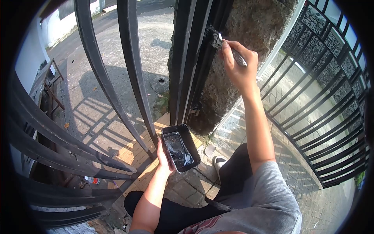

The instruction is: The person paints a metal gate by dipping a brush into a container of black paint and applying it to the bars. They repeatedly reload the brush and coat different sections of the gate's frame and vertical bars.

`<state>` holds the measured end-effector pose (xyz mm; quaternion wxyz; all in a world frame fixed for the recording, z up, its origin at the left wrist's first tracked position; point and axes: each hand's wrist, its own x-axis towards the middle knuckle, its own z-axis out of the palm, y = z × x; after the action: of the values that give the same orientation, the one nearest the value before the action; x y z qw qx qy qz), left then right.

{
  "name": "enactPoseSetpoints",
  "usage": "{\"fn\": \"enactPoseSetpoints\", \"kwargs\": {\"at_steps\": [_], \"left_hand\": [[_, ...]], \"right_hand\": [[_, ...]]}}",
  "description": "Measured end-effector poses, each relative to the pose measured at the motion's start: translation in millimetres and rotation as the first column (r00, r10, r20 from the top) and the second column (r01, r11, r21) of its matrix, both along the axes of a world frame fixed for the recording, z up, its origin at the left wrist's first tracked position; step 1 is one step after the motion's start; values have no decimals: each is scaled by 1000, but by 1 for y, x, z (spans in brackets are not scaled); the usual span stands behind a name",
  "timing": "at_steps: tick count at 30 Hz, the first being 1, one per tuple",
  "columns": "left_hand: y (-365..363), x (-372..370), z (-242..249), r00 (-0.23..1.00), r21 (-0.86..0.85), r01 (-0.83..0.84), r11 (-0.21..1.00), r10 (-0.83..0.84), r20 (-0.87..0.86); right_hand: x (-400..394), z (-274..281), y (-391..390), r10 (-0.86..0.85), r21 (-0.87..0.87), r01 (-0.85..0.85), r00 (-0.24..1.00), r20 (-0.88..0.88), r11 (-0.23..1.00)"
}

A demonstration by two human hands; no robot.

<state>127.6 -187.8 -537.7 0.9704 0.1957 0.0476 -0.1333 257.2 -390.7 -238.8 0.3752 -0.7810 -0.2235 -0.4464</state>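
Note:
My right hand point(243, 66) is closed around a paintbrush point(240, 59), its handle smeared in black and silvery white. The brush tip is right at the dark metal post point(202, 58) beside a rough stone pillar point(255, 19), where a patch of wet-looking black shows. Lower down, my left hand point(163, 156) grips the left side of a black plastic tub point(193, 150). Inside the tub lie dark paint and glossy, pale-reflecting streaks. My left fingers are partly hidden beneath it.
Black gate bars point(130, 58) curve down on the left, close to my left arm. Another barred gate panel point(311, 109) stands at the right. A shoe point(219, 162) rests on the paving below, and a small bottle point(92, 180) lies at lower left.

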Motion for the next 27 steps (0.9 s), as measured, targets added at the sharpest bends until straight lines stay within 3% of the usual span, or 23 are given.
{"fn": "enactPoseSetpoints", "kwargs": {"at_steps": [1,4,5,8,10,12,13,16,17,20,21,24,25,27], "left_hand": [[0,0,1,1000,-15,4,1000,-4,-14],[1,0,3,1000,8,-11,1000,11,-3],[1,1,4,1000,-1,0,1000,0,-5],[-1,2,2,1000,-24,11,1000,-11,-7],[-3,4,1,999,-79,40,996,-41,-5],[-7,6,1,998,-120,55,991,-55,5],[-11,8,0,998,-121,64,991,-61,28],[-18,9,7,991,-142,109,984,-97,90],[-21,8,11,987,-165,135,977,-118,110],[-26,3,17,977,-187,193,963,-172,126],[-28,3,19,975,-188,199,962,-176,133],[-33,6,12,970,-189,220,957,-194,144],[-32,8,7,964,-200,242,949,-211,164],[-31,7,3,956,-136,254,958,-227,184]], "right_hand": [[-3,4,1,-5,-4,4,997,-79,1000],[12,5,3,73,107,-95,978,194,990],[15,10,2,89,54,-103,971,224,993],[1,35,-8,95,-31,-101,983,-160,994],[6,48,-6,156,109,-155,988,-3,982],[23,60,-9,192,103,-215,962,196,971],[25,66,-8,172,83,-193,962,213,978],[12,84,-10,60,-66,-65,996,-70,996],[10,91,-10,84,-84,-92,992,-94,992],[21,104,-8,71,-73,-51,950,305,996],[26,107,-6,107,-12,-108,943,315,994],[15,118,-19,64,-256,-40,994,86,966],[6,122,-16,25,-228,-33,999,-38,973],[10,127,-14,64,-156,-44,989,130,987]]}}
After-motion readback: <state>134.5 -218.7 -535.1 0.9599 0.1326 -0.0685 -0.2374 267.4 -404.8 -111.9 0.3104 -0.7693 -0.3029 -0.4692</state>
